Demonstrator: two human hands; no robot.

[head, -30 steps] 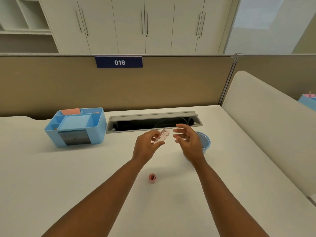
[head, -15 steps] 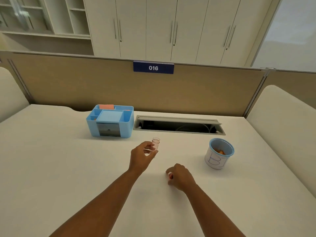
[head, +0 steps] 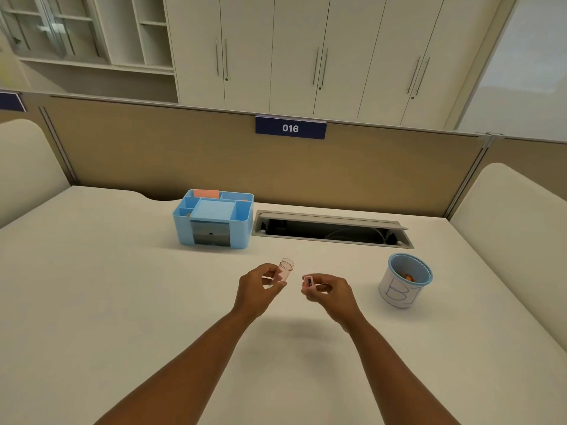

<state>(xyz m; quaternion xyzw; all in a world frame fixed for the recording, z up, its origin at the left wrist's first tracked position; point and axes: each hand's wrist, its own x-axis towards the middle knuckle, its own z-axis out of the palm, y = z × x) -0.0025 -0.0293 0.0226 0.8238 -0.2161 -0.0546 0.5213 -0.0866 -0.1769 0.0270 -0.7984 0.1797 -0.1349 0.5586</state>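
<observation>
**As Both Hands Hung Over the Desk, Vial and Cap Sat a Small Gap Apart**

While the left hand hung above the white table, it had the vial in its grasp, and what a slight little thing that was: a short clear tube with a pink tint, ridged at the neck, mouth open and uncapped, leaning a touch to the right. Its lower half sat tucked between the thumb and the curled fingers, while the open rim poked clear above them. Over to the right hand, and there was the cap: small, pink, with a dark hollow turned toward the camera. It was nipped at the very tips of thumb and forefinger, the other fingers loosely bent behind it. Cap and vial were near each other but not touching, a narrow gap between them, the cap a shade lower than the vial's mouth. Both hands were off the surface, their shadow lying on the table beneath the wrists. Off to the right stood a blue-rimmed mesh cup wrapped in white paper with blue handwriting, something orange inside. Behind the hands, a light-blue desk organiser stood just beside an open cable slot, and a dark-blue plate reading 016 hung on the tan partition
</observation>
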